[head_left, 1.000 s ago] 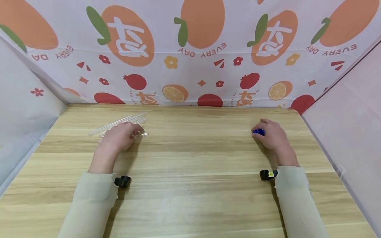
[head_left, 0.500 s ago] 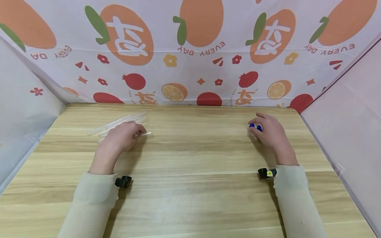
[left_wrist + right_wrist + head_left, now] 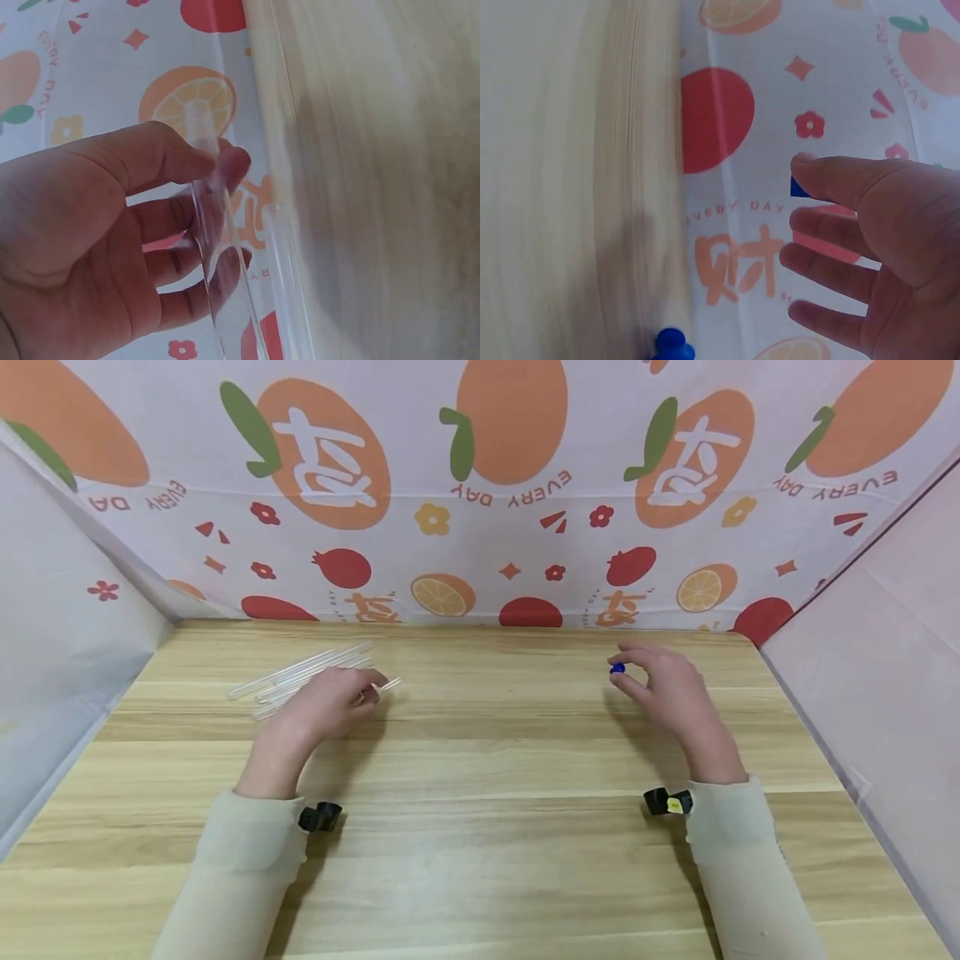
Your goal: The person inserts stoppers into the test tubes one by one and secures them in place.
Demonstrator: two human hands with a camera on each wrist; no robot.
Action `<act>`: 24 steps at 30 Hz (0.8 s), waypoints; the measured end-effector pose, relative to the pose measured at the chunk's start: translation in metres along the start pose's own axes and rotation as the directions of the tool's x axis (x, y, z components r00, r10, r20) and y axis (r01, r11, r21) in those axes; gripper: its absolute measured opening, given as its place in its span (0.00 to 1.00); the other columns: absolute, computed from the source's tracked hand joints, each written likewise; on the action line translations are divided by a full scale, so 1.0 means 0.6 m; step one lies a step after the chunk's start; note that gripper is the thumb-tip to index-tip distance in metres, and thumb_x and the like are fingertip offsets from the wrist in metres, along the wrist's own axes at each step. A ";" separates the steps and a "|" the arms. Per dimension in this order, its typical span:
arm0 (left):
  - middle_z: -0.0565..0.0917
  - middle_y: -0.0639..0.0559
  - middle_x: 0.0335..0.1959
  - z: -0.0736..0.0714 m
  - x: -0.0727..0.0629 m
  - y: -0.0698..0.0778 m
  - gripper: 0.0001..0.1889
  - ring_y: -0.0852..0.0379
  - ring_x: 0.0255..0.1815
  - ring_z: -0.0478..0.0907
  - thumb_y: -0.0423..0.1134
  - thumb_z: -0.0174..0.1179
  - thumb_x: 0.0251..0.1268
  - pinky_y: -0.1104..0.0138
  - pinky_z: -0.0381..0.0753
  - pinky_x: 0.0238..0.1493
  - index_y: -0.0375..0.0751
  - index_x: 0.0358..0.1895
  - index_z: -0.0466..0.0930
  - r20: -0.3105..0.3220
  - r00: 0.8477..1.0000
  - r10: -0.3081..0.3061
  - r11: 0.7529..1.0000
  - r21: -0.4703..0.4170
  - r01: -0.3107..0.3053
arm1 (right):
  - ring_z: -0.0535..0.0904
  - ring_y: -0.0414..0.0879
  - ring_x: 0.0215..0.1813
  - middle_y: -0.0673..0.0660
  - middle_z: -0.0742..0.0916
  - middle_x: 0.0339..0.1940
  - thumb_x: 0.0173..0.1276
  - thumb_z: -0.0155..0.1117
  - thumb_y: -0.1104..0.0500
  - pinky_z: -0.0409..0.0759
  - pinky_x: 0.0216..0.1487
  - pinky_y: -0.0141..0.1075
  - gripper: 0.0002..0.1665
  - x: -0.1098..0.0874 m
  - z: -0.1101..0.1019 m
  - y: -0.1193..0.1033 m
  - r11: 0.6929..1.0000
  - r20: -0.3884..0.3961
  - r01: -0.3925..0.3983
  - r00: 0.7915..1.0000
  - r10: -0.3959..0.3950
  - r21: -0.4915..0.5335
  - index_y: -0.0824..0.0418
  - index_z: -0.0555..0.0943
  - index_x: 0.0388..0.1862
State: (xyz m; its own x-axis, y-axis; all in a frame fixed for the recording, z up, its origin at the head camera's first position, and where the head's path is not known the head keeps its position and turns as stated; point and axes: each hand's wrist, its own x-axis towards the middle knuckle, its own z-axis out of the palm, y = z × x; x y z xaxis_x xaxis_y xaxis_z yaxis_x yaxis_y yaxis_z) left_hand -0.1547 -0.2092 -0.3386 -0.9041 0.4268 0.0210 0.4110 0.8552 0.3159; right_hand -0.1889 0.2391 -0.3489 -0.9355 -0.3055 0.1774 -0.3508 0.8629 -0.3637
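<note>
In the head view my left hand (image 3: 322, 703) pinches a clear test tube (image 3: 238, 296) between thumb and fingers, its end pointing right, past the fingertips. The left wrist view has the tube running down across the curled fingers. Several more clear tubes (image 3: 279, 677) lie slanted on the table beside and behind that hand. At the far right, my right hand (image 3: 671, 689) pinches a small blue stopper (image 3: 617, 668) between thumb and forefinger, the other fingers loosely bent. A second blue stopper (image 3: 670, 346) sits on the table, seen in the right wrist view and hidden in the head view.
The wooden table (image 3: 480, 827) ends at a fruit-printed cloth (image 3: 510, 568) behind both hands. Pale cloth walls (image 3: 892, 610) rise at the left and right sides. A small black wrist camera (image 3: 321, 817) is strapped at each sleeve cuff.
My left hand has lifted the tube up and rightward from beside the others. My right hand has shifted left and away from me with one blue stopper; the other stopper is now out of sight there.
</note>
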 end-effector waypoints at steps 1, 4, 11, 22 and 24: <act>0.84 0.46 0.32 0.002 0.001 0.001 0.15 0.49 0.35 0.77 0.27 0.54 0.63 0.52 0.79 0.45 0.30 0.50 0.83 -0.009 1.000 0.004 1.000 0.002 -0.004 | 0.74 0.60 0.68 0.60 0.80 0.67 0.70 0.67 0.54 0.70 0.68 0.58 0.17 -0.001 0.002 -0.003 1.000 -0.009 0.011 1.000 -0.011 0.007 0.57 0.84 0.56; 0.86 0.43 0.37 0.005 0.004 0.007 0.17 0.47 0.37 0.78 0.27 0.52 0.65 0.51 0.79 0.43 0.31 0.55 0.82 -0.035 0.999 -0.001 1.000 0.010 0.001 | 0.81 0.56 0.58 0.56 0.85 0.61 0.71 0.67 0.54 0.78 0.60 0.53 0.17 -0.003 0.007 -0.015 0.999 -0.041 0.045 0.998 -0.044 0.028 0.56 0.84 0.56; 0.87 0.43 0.41 0.012 0.006 0.022 0.20 0.48 0.38 0.79 0.28 0.53 0.71 0.53 0.79 0.45 0.36 0.64 0.77 -0.051 0.998 -0.026 1.000 -0.007 0.026 | 0.81 0.50 0.40 0.54 0.89 0.51 0.73 0.64 0.56 0.80 0.44 0.45 0.17 -0.008 0.021 -0.040 0.993 -0.072 0.100 0.993 -0.095 0.063 0.54 0.83 0.59; 0.89 0.46 0.44 0.020 0.012 0.039 0.21 0.50 0.42 0.85 0.32 0.58 0.72 0.53 0.84 0.48 0.42 0.67 0.75 -0.094 0.995 0.020 0.990 -0.139 -0.032 | 0.84 0.50 0.47 0.54 0.84 0.58 0.75 0.59 0.56 0.83 0.48 0.46 0.19 -0.010 0.029 -0.064 0.984 -0.021 0.156 0.988 -0.155 0.085 0.49 0.81 0.63; 0.88 0.45 0.44 0.019 0.012 0.040 0.22 0.50 0.42 0.85 0.33 0.59 0.72 0.53 0.85 0.47 0.42 0.67 0.75 -0.081 0.996 0.024 0.985 -0.169 -0.038 | 0.84 0.49 0.45 0.54 0.84 0.57 0.75 0.60 0.54 0.83 0.46 0.45 0.20 -0.008 0.029 -0.070 0.985 -0.002 0.148 0.989 -0.149 0.085 0.49 0.79 0.65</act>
State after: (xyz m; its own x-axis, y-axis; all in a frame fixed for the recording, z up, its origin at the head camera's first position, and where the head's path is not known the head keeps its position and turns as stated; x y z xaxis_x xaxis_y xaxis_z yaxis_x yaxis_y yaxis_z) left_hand -0.1498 -0.1823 -0.3416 -0.9004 0.4221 0.1053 0.4190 0.7765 0.4706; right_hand -0.1702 0.1975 -0.3506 -0.8728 -0.4296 0.2314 -0.4880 0.7709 -0.4094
